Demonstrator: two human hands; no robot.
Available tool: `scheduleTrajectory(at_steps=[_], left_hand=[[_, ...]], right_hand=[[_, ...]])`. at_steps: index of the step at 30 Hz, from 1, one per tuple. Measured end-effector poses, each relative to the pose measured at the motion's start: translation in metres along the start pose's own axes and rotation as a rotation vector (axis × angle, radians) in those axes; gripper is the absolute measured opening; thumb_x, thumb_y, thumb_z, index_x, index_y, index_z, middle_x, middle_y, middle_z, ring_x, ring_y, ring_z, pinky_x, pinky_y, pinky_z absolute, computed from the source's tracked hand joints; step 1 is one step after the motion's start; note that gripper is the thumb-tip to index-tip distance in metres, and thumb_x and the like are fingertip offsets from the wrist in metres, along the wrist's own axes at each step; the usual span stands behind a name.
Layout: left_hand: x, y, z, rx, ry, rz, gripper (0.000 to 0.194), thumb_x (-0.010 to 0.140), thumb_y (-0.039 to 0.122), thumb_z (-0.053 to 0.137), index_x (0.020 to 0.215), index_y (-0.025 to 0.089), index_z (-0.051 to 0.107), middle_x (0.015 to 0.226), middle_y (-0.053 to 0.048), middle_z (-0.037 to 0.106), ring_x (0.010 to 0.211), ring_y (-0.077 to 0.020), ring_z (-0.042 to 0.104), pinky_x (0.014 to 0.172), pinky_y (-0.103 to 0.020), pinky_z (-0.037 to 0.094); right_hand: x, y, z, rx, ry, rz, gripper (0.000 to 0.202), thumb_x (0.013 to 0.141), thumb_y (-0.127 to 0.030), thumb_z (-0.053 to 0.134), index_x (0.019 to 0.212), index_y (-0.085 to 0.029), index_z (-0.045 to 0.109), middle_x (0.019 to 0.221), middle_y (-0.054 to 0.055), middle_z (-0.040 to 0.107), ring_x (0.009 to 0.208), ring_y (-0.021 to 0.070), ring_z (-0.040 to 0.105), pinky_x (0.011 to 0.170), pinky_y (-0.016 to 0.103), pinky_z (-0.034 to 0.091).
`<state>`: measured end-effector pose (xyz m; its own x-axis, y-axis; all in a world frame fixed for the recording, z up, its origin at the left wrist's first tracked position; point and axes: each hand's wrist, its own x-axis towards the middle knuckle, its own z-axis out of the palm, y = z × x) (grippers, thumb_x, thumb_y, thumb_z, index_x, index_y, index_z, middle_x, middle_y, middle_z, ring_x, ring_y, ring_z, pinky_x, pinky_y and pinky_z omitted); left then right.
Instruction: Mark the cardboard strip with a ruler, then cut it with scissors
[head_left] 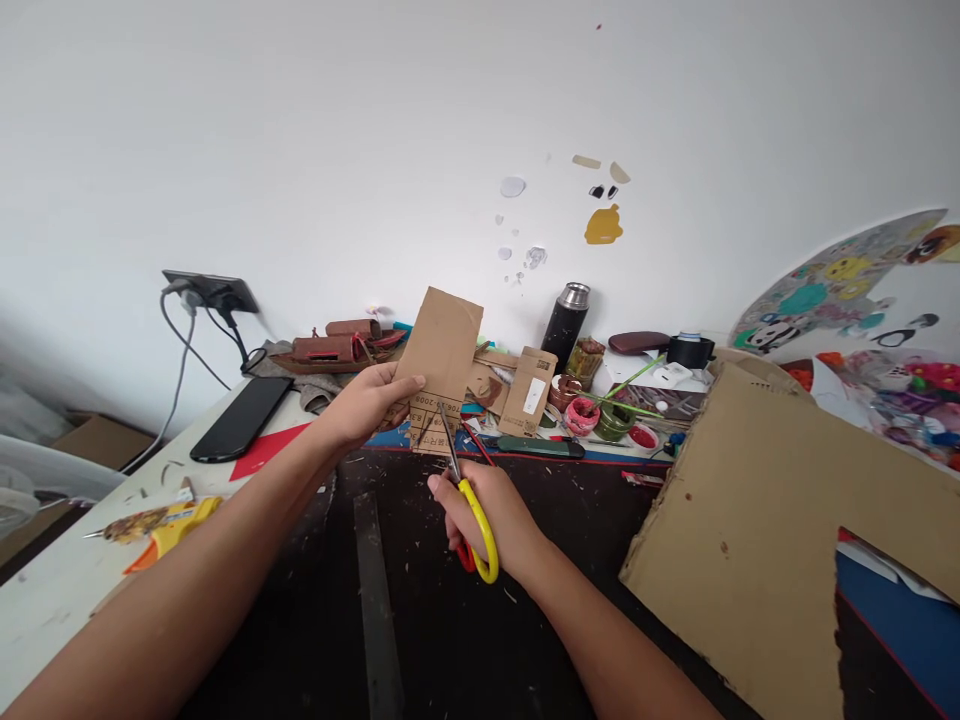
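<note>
A small brown piece of cardboard (441, 340) with printed characters along its lower part is pinched in my left hand (379, 402), thumb on top. My right hand (487, 510) grips a pair of scissors (480, 545) with yellow and red handles. The scissor blades point up and away from me and meet the printed lower part of the cardboard. Some of my right fingers are hidden behind the handles. Below the hands lies a black cutting mat (442, 620) strewn with small scraps, and a dark metal ruler (377, 600) rests on it.
A large cardboard sheet (757, 540) covers the right side. A yellow glue gun (176, 525) and a black phone (241, 420) lie at left. Along the wall stand a black thermos (568, 325), paint jars (581, 415) and a brown model boat (330, 355); a green utility knife (541, 447) lies nearer.
</note>
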<state>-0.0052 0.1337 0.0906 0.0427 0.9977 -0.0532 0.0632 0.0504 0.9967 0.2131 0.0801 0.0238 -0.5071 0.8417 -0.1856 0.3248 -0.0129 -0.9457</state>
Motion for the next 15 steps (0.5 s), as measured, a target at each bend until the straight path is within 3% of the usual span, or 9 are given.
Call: scheduleTrajectory(at_steps=[3, 6, 11, 15], left_hand=[[-0.0005, 0.0006, -0.0011, 0.009, 0.000, -0.006, 0.043, 0.077, 0.054, 0.084, 0.080, 0.022, 0.056, 0.049, 0.008, 0.046, 0.039, -0.0070, 0.031, 0.039, -0.019, 0.021], [-0.0006, 0.0011, -0.0026, 0.026, -0.005, -0.004, 0.042, 0.079, 0.053, 0.082, 0.079, 0.023, 0.054, 0.048, 0.008, 0.044, 0.039, -0.0072, 0.030, 0.040, -0.020, 0.020], [-0.0011, 0.0027, -0.0032, 0.027, 0.005, -0.018, 0.041, 0.080, 0.052, 0.082, 0.080, 0.022, 0.054, 0.048, 0.007, 0.045, 0.039, -0.0072, 0.030, 0.040, -0.020, 0.020], [-0.0017, 0.0040, -0.0030, 0.017, 0.019, -0.030, 0.041, 0.077, 0.052, 0.084, 0.082, 0.021, 0.057, 0.051, 0.007, 0.046, 0.040, -0.0070, 0.033, 0.040, -0.020, 0.019]], right_hand=[[0.0000, -0.0003, -0.0029, -0.001, -0.036, -0.065, 0.033, 0.108, -0.050, 0.067, 0.092, -0.022, 0.063, 0.063, -0.001, 0.071, 0.057, 0.0155, 0.072, 0.062, 0.022, 0.055], [-0.0001, -0.0019, -0.0034, 0.062, -0.068, -0.057, 0.038, 0.104, -0.058, 0.072, 0.095, -0.022, 0.064, 0.068, 0.000, 0.074, 0.063, 0.0169, 0.074, 0.064, 0.024, 0.056], [0.0019, -0.0002, -0.0027, 0.194, -0.118, -0.026, 0.056, 0.086, -0.072, 0.086, 0.098, -0.021, 0.066, 0.073, 0.001, 0.074, 0.068, 0.0202, 0.077, 0.068, 0.028, 0.059], [0.0032, 0.0052, -0.0057, 0.215, -0.147, -0.008, 0.069, 0.075, -0.073, 0.094, 0.115, -0.022, 0.069, 0.080, 0.002, 0.077, 0.076, 0.0234, 0.080, 0.071, 0.031, 0.061]])
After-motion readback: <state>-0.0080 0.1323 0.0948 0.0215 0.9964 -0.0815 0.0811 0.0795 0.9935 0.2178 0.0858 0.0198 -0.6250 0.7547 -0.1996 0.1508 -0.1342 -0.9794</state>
